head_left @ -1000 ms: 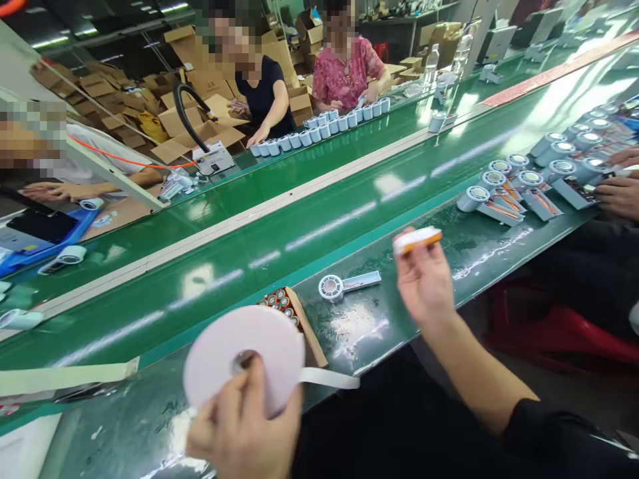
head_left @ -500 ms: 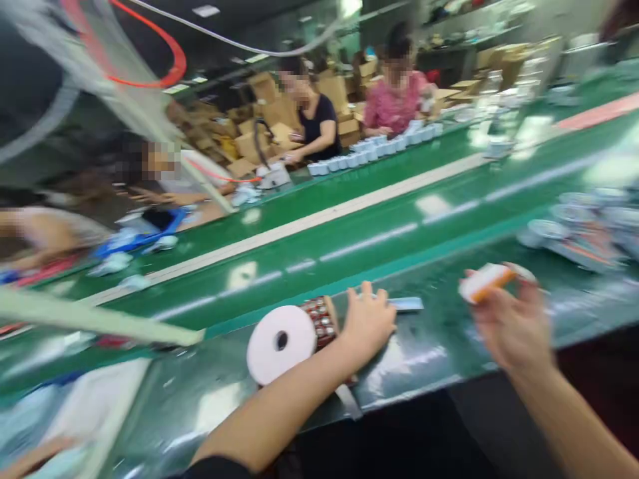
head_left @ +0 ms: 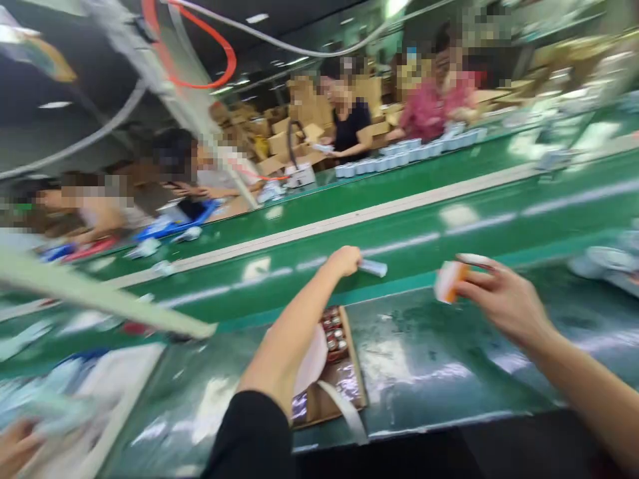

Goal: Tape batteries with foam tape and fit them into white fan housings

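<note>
My left hand (head_left: 347, 261) reaches over the green conveyor belt (head_left: 429, 236), its fingers closed on the end of a flat pale-blue piece (head_left: 373, 267). My right hand (head_left: 509, 299) is raised above the dark green worktop, gripping a small white-and-orange block (head_left: 449, 282); a thin round-edged item (head_left: 476, 261) shows by its fingers, its kind unclear. Below my left forearm lies a shallow cardboard box (head_left: 355, 362) with small silver-topped red cylinders (head_left: 335, 331). A white roll (head_left: 312, 362), partly hidden by the forearm, rests on it, with a loose strip (head_left: 344, 409) hanging out.
Pale-blue cups (head_left: 409, 154) line the belt's far side, where several people work. More pale parts (head_left: 604, 263) lie at the right on the worktop. A pale post (head_left: 150, 309) and a white tray (head_left: 127, 392) stand left, with another person's hand (head_left: 20, 442) beside it.
My left hand has moved from the worktop up over the belt, carrying the pale-blue piece. The right hand has turned the white-and-orange block. The view has shifted.
</note>
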Demonstrator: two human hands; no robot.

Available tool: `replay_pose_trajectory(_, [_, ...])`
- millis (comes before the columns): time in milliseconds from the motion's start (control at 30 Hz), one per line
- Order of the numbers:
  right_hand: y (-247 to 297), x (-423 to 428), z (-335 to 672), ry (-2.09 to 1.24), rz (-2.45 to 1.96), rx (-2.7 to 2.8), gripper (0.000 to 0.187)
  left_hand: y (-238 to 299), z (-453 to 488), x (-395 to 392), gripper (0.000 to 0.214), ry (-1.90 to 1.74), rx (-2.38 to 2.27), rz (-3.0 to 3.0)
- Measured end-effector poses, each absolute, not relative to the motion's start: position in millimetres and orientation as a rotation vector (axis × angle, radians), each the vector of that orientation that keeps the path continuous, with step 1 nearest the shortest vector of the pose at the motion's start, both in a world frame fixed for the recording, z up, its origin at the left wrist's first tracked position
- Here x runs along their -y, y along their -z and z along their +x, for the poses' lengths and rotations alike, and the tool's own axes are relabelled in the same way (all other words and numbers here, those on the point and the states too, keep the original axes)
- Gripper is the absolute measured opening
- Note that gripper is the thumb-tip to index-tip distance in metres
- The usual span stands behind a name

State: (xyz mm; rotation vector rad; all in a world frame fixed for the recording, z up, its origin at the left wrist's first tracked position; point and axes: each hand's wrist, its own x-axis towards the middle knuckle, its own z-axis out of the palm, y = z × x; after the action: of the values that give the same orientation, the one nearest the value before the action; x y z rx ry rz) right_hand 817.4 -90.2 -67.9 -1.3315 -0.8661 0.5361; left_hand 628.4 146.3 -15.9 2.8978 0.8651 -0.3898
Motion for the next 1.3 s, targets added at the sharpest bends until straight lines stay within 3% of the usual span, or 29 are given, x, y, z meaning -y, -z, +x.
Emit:
replay_pose_trajectory(100, [57,49,826,-0.740,-1.271,1.088,0.065,28,637,-184,0.007,0.424,-0.723,2.832])
replay_pose_trajectory(300, [75,-48,808,-0.648,-1.537,1.579,0.043,36,640,-206,0.014,0.366,-0.738,2.712])
replay_pose_trajectory(467, [88,-52,805,-0.524,-1.771,1.799,0.034,41,644,-200,0.019,0.282,-0.861,2.668])
replay_pose_trajectory(900, [71,-63,786,-0.333,-2.213,2.250,0.042,54,659,-183,0.030,0.082,-0.989,2.596])
replay_pose_trajectory(1300, [69,-70,785,-0.203,-2.135,2.557,0.029,3,610,-95,0.045,-0.250,-1.025,2.488])
